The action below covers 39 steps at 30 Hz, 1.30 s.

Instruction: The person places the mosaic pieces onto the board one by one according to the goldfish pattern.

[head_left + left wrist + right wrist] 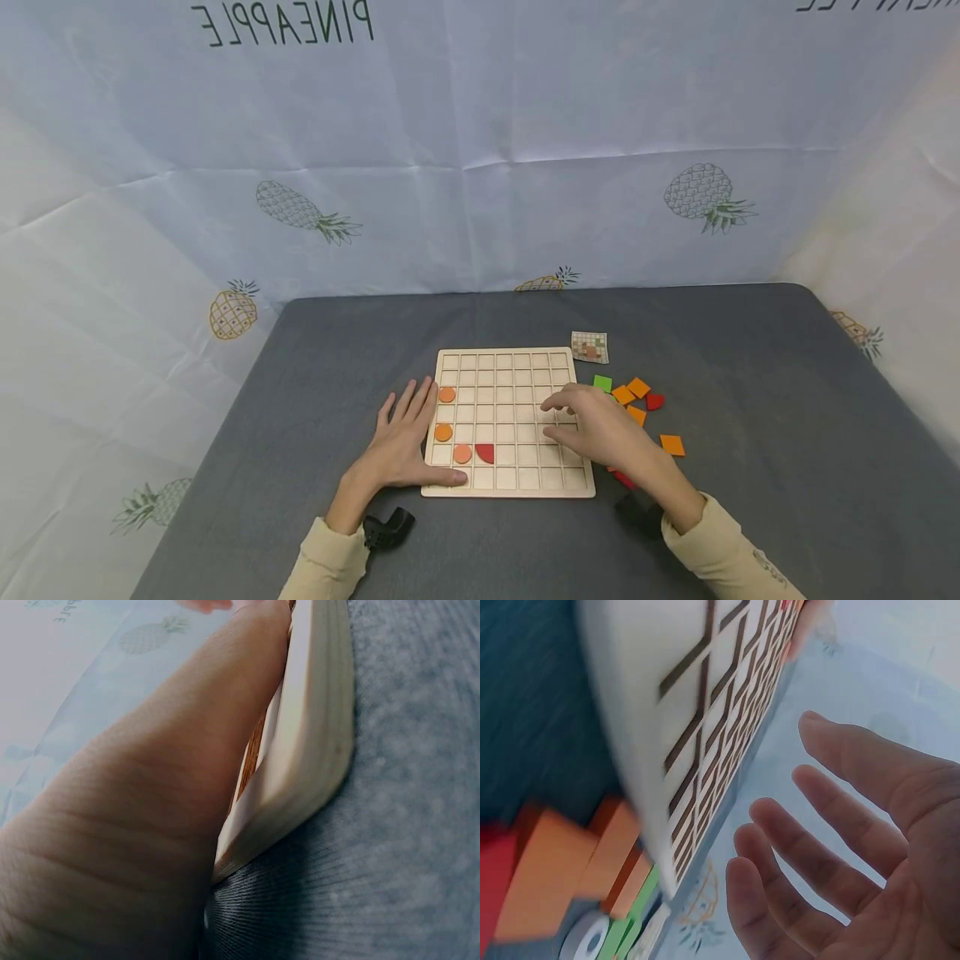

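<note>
A pale wooden grid board (515,412) lies on the dark cloth. My left hand (405,437) rests along its left edge, fingers spread, thumb over the front left corner. Above the board's right columns, my right hand (600,423) hovers with fingers loosely bent and thumb apart. In the right wrist view nothing sits between the right hand's fingers (817,847). Towards the left of the grid lie an orange disc (447,394), another orange disc (443,432) below it, a salmon disc (462,453) and a red quarter-circle piece (485,453).
To the right of the board lie several orange square tiles (672,445), a green square (602,383) and a red piece (655,402). A small pattern card (590,347) is by the board's far right corner. A pineapple-print curtain (480,225) hangs behind the table.
</note>
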Each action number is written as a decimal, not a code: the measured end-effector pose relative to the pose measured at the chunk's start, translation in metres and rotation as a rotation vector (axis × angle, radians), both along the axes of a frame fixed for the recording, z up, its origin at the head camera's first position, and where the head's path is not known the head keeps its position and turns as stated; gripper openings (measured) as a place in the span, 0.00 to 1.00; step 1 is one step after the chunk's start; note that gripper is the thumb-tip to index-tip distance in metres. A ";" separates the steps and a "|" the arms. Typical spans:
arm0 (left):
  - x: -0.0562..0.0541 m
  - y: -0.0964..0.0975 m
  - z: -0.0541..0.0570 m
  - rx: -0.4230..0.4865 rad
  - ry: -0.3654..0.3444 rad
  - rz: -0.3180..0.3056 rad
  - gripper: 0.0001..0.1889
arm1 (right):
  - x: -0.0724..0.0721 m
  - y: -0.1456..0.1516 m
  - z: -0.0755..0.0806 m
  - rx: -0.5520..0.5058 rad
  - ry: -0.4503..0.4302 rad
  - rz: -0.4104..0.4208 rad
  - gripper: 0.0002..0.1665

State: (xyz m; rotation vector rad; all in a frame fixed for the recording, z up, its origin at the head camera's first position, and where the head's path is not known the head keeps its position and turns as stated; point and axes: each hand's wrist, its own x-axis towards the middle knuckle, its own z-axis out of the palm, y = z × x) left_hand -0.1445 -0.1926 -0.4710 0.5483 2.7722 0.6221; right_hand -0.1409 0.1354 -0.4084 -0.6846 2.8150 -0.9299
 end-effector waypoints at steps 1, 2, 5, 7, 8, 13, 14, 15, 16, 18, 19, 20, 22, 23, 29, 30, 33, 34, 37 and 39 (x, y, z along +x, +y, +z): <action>0.000 0.000 0.000 0.000 0.001 0.000 0.76 | 0.000 0.004 0.000 0.001 0.002 -0.007 0.15; 0.000 0.000 0.000 0.001 0.001 -0.001 0.76 | 0.000 0.007 0.001 0.004 0.005 -0.017 0.16; -0.001 -0.001 -0.001 0.002 0.001 -0.002 0.76 | 0.000 0.018 0.002 0.005 0.008 -0.034 0.16; -0.001 -0.001 -0.001 0.004 -0.001 0.000 0.76 | -0.001 0.025 0.003 0.016 0.008 -0.044 0.16; -0.001 -0.001 -0.001 0.004 -0.003 0.001 0.76 | -0.001 0.028 0.003 0.018 0.008 -0.046 0.16; -0.001 0.000 0.000 0.008 -0.004 0.007 0.76 | -0.002 0.046 0.002 0.018 0.025 -0.067 0.17; -0.001 0.000 0.000 0.007 -0.003 0.008 0.76 | -0.002 0.049 0.001 0.017 0.027 -0.075 0.17; -0.001 0.000 0.000 0.007 -0.002 0.009 0.76 | -0.002 0.053 0.000 0.018 0.031 -0.081 0.17; 0.000 0.000 0.001 0.007 -0.001 0.009 0.76 | -0.001 0.056 0.000 0.024 0.030 -0.089 0.17; 0.000 0.000 0.000 0.007 -0.001 0.010 0.76 | -0.001 0.062 -0.002 0.032 0.031 -0.099 0.17; 0.000 0.000 0.000 0.006 -0.003 0.010 0.76 | 0.000 0.065 -0.003 0.040 0.028 -0.104 0.17; 0.000 0.000 0.000 0.005 -0.005 0.010 0.76 | 0.000 0.067 -0.004 0.046 0.029 -0.107 0.17; -0.001 0.000 0.000 0.003 -0.007 0.008 0.76 | 0.001 0.072 -0.006 0.058 0.023 -0.109 0.18; -0.001 0.000 0.000 0.000 -0.008 0.007 0.76 | 0.001 0.074 -0.008 0.061 0.017 -0.110 0.19; -0.001 0.000 0.003 0.002 -0.008 0.001 0.76 | 0.002 0.082 -0.012 0.110 -0.029 -0.130 0.21; -0.001 0.000 0.003 0.007 -0.008 0.001 0.76 | 0.002 0.082 -0.012 0.122 -0.037 -0.133 0.21; -0.001 0.000 0.004 0.013 -0.007 0.001 0.76 | 0.001 0.082 -0.013 0.140 -0.049 -0.130 0.20; -0.001 0.000 0.004 0.015 -0.007 0.001 0.76 | 0.001 0.081 -0.013 0.139 -0.050 -0.126 0.20; 0.000 0.001 0.004 0.009 -0.006 0.003 0.76 | 0.002 0.080 -0.014 0.135 -0.044 -0.109 0.18; 0.000 0.001 0.004 0.006 -0.009 0.004 0.76 | 0.003 0.079 -0.015 0.137 -0.040 -0.100 0.18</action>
